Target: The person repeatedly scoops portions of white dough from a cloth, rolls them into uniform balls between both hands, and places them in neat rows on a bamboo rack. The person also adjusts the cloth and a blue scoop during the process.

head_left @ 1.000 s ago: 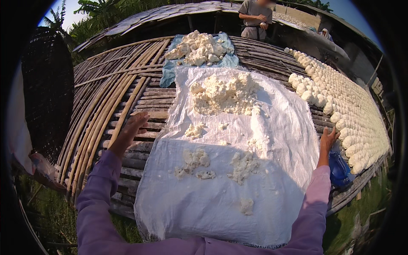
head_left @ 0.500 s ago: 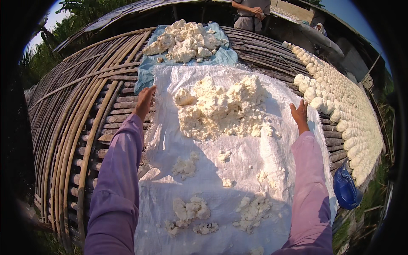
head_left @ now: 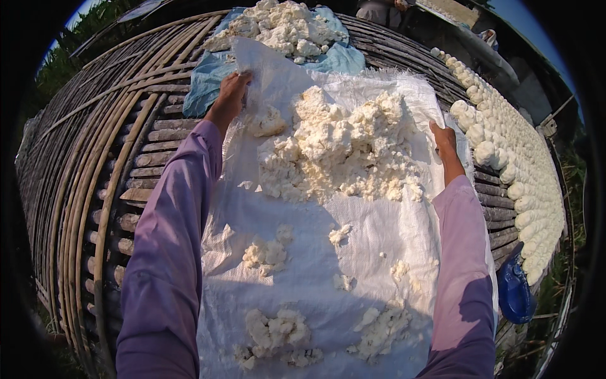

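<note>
white woven-plastic sheet: left hand closed on eleven-o'clock corner, right hand gripping two-o'clock edge. round cream lumps, three o'clock, already rowed; crumbly off-white mass still loose.

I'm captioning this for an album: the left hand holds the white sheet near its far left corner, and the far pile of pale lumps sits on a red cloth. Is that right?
Not quite: the cloth under the far pile is blue, not red, as the head view shows. The left hand does hold the white sheet near its far left corner.
</note>
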`<action>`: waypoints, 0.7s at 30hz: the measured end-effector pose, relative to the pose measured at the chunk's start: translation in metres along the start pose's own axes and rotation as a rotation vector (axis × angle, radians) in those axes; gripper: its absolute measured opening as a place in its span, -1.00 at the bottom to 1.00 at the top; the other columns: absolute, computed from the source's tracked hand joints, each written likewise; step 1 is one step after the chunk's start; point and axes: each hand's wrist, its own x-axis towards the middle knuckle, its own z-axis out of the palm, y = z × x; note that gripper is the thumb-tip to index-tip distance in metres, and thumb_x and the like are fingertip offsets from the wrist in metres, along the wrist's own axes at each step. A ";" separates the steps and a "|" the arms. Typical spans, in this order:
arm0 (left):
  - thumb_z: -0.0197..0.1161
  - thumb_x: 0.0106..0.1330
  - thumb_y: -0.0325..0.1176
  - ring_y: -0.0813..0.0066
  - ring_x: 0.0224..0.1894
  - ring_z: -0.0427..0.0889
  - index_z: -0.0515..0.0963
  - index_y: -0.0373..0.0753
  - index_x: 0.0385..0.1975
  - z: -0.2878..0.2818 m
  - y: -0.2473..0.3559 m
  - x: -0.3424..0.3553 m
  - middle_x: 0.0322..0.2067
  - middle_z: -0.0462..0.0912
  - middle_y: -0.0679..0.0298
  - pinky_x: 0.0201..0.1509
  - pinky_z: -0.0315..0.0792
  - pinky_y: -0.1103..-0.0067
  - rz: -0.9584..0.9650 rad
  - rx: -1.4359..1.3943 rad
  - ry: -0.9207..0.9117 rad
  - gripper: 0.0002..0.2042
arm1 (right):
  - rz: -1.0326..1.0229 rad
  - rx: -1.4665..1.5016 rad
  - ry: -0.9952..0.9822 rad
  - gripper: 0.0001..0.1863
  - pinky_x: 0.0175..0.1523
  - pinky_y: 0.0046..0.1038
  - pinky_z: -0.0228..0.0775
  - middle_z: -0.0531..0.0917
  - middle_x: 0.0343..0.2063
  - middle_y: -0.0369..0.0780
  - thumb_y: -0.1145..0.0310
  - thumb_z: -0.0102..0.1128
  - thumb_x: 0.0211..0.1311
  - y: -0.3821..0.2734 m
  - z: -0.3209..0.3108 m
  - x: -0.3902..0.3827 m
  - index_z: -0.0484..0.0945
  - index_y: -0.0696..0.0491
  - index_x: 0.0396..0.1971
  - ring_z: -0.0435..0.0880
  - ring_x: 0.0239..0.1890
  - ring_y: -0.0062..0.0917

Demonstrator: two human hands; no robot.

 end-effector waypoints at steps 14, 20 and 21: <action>0.15 0.50 -0.25 0.30 -0.04 0.70 0.48 -0.36 0.09 0.040 0.128 -0.125 -0.01 0.66 0.16 0.09 0.60 0.32 0.607 0.273 -0.339 -0.67 | -0.255 0.774 -0.021 -0.54 0.16 -0.41 0.39 0.68 -0.03 -0.23 0.22 0.36 0.33 -0.060 -0.088 -0.147 0.59 0.19 0.11 0.59 -0.03 -0.53; 0.14 0.50 -0.27 0.31 -0.03 0.71 0.49 -0.38 0.07 0.080 0.201 -0.225 -0.04 0.66 0.12 0.08 0.65 0.33 0.132 -0.258 -0.440 -0.69 | -0.500 0.712 0.020 -0.58 0.16 -0.50 0.37 0.68 -0.04 -0.29 0.27 0.32 0.38 -0.073 -0.155 -0.255 0.60 0.16 0.14 0.56 -0.03 -0.62; 0.14 0.51 -0.26 0.32 -0.03 0.72 0.50 -0.39 0.04 0.093 0.210 -0.237 -0.04 0.66 0.12 0.08 0.65 0.33 0.127 -0.250 -0.433 -0.69 | -0.535 0.700 0.010 -0.59 0.16 -0.50 0.37 0.69 -0.05 -0.29 0.27 0.33 0.37 -0.083 -0.159 -0.269 0.61 0.17 0.12 0.56 -0.03 -0.62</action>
